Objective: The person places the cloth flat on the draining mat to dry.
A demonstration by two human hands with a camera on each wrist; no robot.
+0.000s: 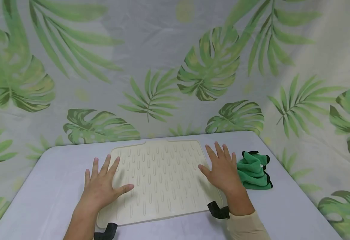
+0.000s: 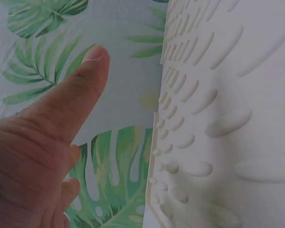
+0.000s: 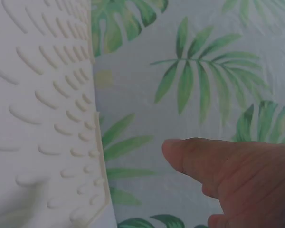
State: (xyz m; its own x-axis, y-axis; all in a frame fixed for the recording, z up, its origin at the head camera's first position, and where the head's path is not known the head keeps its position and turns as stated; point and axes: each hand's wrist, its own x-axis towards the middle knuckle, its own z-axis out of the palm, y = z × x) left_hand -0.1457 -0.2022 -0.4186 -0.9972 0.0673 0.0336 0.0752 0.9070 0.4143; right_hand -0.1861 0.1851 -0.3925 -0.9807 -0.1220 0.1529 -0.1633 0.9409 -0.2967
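Observation:
A cream mat [image 1: 160, 176] with rows of raised oval ridges lies flat on the white table, slightly askew. My left hand [image 1: 101, 190] hovers over its left part with fingers spread and holds nothing. Above the mat's right edge, my right hand [image 1: 221, 170] is also spread and empty. Both wrist views show a thumb held apart from the ridged mat [image 2: 194, 114], [image 3: 52, 95]. Just right of the right hand sits a crumpled green cloth [image 1: 254, 171] with black edging.
The white table [image 1: 58, 176] has rounded far corners. Behind it hangs a pale curtain [image 1: 160, 43] printed with green leaves, which continues down both sides. A black wrist mount [image 1: 218, 210] shows by the right wrist, another [image 1: 106, 231] by the left.

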